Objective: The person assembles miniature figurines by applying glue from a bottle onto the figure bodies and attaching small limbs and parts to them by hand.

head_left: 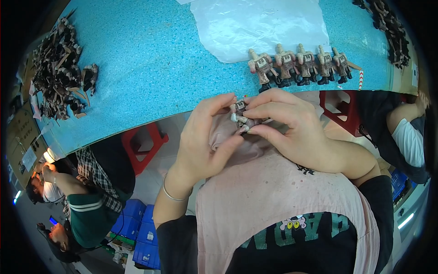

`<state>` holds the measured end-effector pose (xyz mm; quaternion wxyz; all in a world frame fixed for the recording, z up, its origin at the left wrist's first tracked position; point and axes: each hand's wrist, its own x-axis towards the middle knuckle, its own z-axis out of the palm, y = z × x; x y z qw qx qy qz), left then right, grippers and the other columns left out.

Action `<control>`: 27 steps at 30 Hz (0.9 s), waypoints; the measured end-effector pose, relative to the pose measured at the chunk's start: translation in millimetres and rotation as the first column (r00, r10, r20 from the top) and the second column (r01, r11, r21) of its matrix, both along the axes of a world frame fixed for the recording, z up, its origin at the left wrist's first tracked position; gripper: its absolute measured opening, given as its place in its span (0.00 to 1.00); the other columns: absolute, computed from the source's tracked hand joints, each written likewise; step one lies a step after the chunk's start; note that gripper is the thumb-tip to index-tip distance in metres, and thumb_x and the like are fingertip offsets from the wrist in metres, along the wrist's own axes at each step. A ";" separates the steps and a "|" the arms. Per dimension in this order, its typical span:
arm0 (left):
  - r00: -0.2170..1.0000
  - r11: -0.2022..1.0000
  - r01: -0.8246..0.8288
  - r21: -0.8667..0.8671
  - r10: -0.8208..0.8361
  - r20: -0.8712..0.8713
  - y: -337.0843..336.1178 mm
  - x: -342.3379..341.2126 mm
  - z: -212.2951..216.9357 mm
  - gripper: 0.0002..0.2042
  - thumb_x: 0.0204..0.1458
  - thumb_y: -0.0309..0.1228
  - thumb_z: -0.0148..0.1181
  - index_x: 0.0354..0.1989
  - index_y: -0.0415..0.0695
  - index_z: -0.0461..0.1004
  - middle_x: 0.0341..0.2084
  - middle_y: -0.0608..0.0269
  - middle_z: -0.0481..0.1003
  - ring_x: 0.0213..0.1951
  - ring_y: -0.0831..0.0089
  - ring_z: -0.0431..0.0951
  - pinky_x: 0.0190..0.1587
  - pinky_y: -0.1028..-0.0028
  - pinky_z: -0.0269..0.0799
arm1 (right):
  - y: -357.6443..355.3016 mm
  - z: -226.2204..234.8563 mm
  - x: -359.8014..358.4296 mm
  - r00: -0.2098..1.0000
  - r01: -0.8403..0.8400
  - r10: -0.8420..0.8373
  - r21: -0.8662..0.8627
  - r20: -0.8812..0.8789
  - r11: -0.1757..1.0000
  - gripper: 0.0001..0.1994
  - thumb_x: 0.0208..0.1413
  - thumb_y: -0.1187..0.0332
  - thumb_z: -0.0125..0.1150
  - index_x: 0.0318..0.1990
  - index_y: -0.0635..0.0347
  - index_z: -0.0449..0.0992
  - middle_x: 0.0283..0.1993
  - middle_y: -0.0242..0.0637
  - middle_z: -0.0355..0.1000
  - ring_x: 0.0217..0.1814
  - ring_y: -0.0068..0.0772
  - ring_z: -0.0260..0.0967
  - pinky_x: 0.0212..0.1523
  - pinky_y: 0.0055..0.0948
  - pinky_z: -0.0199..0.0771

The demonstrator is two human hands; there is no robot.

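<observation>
Just off the near edge of the blue table, both my hands hold a small figurine (240, 109) in brown and cream. My left hand (200, 132) pinches it from the left, thumb and fingers closed. From the other side my right hand (287, 114) grips it between thumb and fingertips, covering part of it. Beyond my right hand, a row of several headless figurines (286, 64) lies along the table edge, with brown clothing and dark boots.
A heap of figurine parts (59, 68) covers the table's far left; another pile (392, 32) lies at the upper right. Clear plastic sheeting (260, 27) is spread on the blue table (137, 55). Red stools (143, 146), blue bins (146, 233) and other people (91, 214) are nearby.
</observation>
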<state>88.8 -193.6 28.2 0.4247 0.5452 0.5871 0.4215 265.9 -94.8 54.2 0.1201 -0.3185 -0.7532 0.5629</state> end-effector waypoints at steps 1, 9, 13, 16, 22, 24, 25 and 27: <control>0.998 1.000 -0.020 0.005 0.019 0.066 -0.5 -0.9 -2.5 0.27 0.40 0.23 0.66 0.51 0.35 0.65 0.43 0.49 0.71 0.43 0.60 0.75 0.45 0.70 0.72 | -0.3 -0.1 -0.1 1.000 0.001 -0.001 -0.002 0.000 1.000 0.12 0.41 0.79 0.65 0.37 0.65 0.77 0.42 0.42 0.71 0.41 0.36 0.73 0.37 0.26 0.75; 0.998 0.998 -0.063 -0.024 0.063 0.003 7.5 -0.6 -4.2 0.16 0.44 0.20 0.62 0.43 0.36 0.71 0.36 0.53 0.74 0.38 0.65 0.77 0.41 0.73 0.73 | 1.3 -0.6 -1.8 1.000 0.022 -0.021 -0.062 0.021 0.998 0.11 0.41 0.79 0.66 0.36 0.66 0.77 0.39 0.42 0.73 0.39 0.36 0.74 0.38 0.27 0.75; 0.996 0.996 -0.086 -0.017 0.087 0.017 9.1 0.3 -6.1 0.11 0.44 0.19 0.62 0.38 0.37 0.72 0.34 0.55 0.74 0.37 0.66 0.77 0.41 0.73 0.74 | 5.0 -2.2 -2.3 1.000 0.027 -0.027 -0.052 0.003 0.998 0.11 0.41 0.79 0.66 0.36 0.66 0.77 0.39 0.42 0.73 0.40 0.36 0.73 0.39 0.27 0.75; 0.988 0.989 -0.117 -0.088 0.125 0.087 6.2 0.9 -5.2 0.12 0.46 0.19 0.61 0.40 0.36 0.71 0.36 0.56 0.74 0.39 0.67 0.77 0.44 0.72 0.73 | 9.2 -1.0 -1.2 1.000 -0.009 0.008 -0.051 -0.018 0.999 0.12 0.41 0.79 0.65 0.37 0.66 0.77 0.40 0.43 0.73 0.41 0.36 0.73 0.39 0.26 0.75; 0.802 0.917 -0.399 0.017 0.340 0.491 -2.4 1.3 4.2 0.18 0.50 0.16 0.54 0.50 0.32 0.60 0.44 0.52 0.68 0.50 0.64 0.71 0.53 0.68 0.68 | 15.5 16.6 -0.3 0.972 0.005 -0.021 -0.068 -0.235 0.998 0.21 0.46 0.78 0.63 0.50 0.64 0.69 0.52 0.42 0.66 0.52 0.35 0.68 0.49 0.30 0.71; 0.784 0.897 -0.440 0.036 0.365 0.502 -2.2 4.6 9.0 0.18 0.50 0.16 0.52 0.50 0.32 0.58 0.45 0.51 0.67 0.52 0.62 0.70 0.55 0.67 0.67 | 10.3 18.8 -0.1 0.912 0.151 -0.291 -0.424 -0.290 0.893 0.21 0.48 0.77 0.61 0.52 0.65 0.66 0.54 0.42 0.64 0.56 0.34 0.65 0.54 0.32 0.68; 0.799 0.882 -0.470 0.045 0.403 0.445 -1.1 8.1 12.1 0.17 0.52 0.22 0.54 0.49 0.33 0.59 0.45 0.49 0.68 0.51 0.63 0.70 0.55 0.67 0.66 | 13.8 26.4 1.1 0.949 0.112 -0.266 -0.604 -0.172 0.789 0.16 0.54 0.75 0.57 0.50 0.67 0.66 0.50 0.44 0.65 0.51 0.33 0.68 0.50 0.31 0.71; 0.806 0.861 -0.506 0.050 0.451 0.383 0.6 18.4 20.2 0.16 0.54 0.25 0.55 0.48 0.34 0.60 0.43 0.49 0.70 0.50 0.64 0.71 0.54 0.69 0.66 | 19.7 23.2 0.5 0.964 0.014 -0.210 -0.758 -0.163 0.652 0.14 0.57 0.73 0.54 0.49 0.67 0.66 0.47 0.43 0.67 0.48 0.33 0.70 0.48 0.30 0.72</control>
